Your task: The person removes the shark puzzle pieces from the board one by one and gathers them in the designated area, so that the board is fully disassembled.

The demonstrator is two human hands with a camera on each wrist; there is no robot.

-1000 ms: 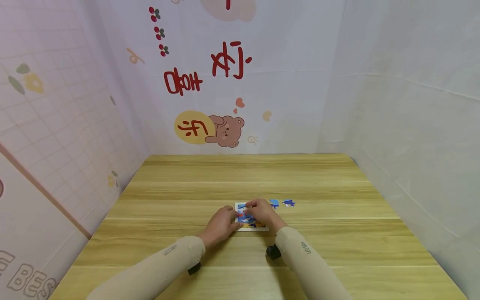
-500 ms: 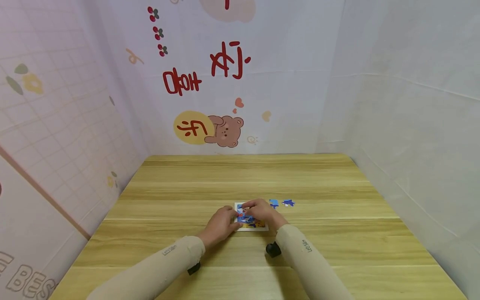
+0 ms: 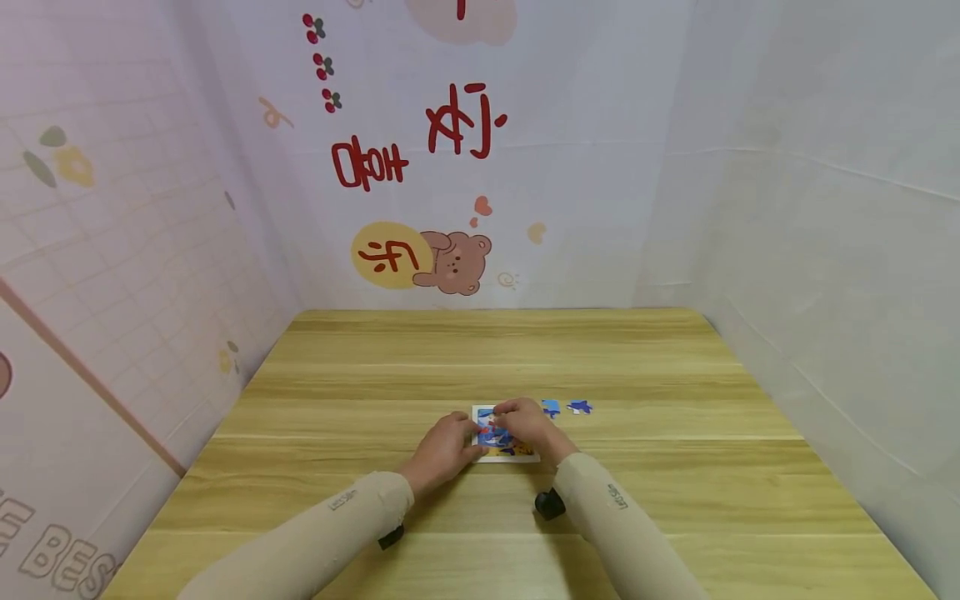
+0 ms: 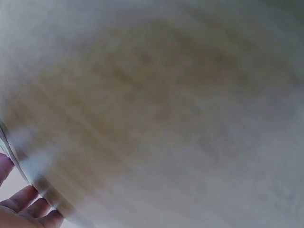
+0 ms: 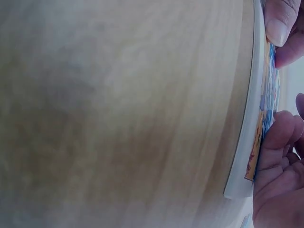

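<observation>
A small jigsaw puzzle [image 3: 516, 450] with a blue and yellow picture lies in a white tray [image 3: 510, 459]. My left hand [image 3: 444, 446] grips the tray's left side, thumb near the bottom corner. In the left wrist view only its fingers [image 4: 38, 208] show, in the lower left corner. Across the upper right of the puzzle reaches my right hand [image 3: 528, 423], thumb and forefinger bent down onto the picture. The right wrist view shows its other fingers curled beside the tray edge [image 5: 244, 142]; I cannot tell whether it pinches a piece.
To the right of the tray lie two loose pieces: a light blue one [image 3: 551, 407], partly behind the right hand, and a blue and white one [image 3: 580, 407]. The wooden table [image 3: 637, 500] meets white printed curtains [image 3: 585, 167] at the back and sides.
Both hands stay at the tray. The right forefinger shifts slightly over the puzzle, and the whole view swings a little. The loose pieces lie as before.
</observation>
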